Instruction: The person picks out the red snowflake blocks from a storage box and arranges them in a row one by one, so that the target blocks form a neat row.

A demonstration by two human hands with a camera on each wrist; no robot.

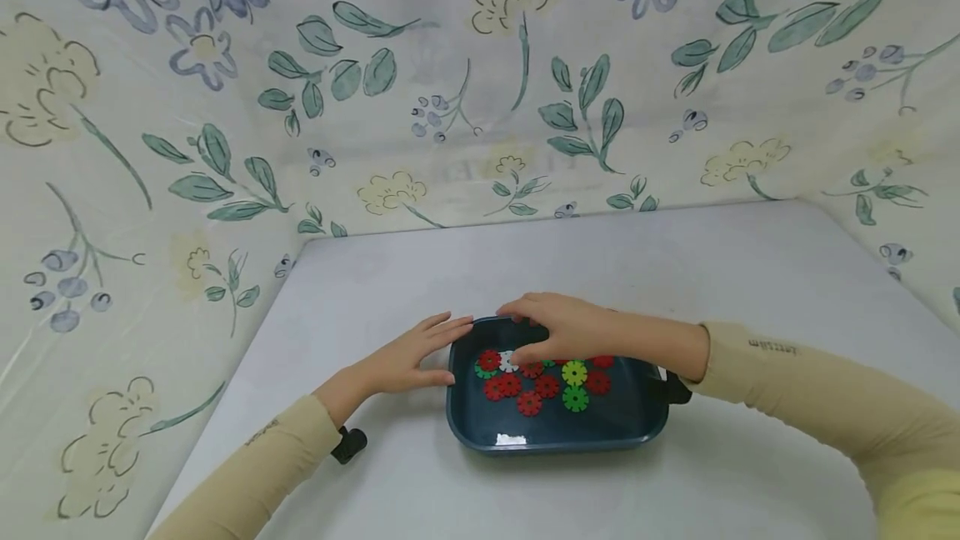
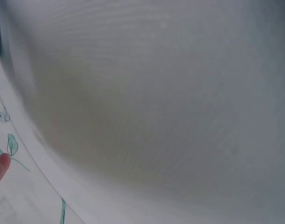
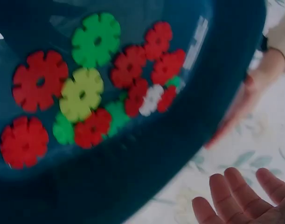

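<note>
Three flower-printed walls (image 1: 450, 23) enclose a white tabletop (image 1: 750, 273), where a dark blue tray (image 1: 570, 430) holds notched discs (image 1: 529, 403), mostly red. The left hand (image 1: 401, 359), fingers straight, touches the tray's left rim; the right hand (image 1: 573, 327) hangs wide above the tray, thumb apart from its loosely bent fingers.

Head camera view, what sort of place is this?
Probably a small tabletop workspace, though the wider room isn't visible. A white table has floral sheeting behind it and at its sides, and a dark tray of colorful notched discs sits on top.
</note>
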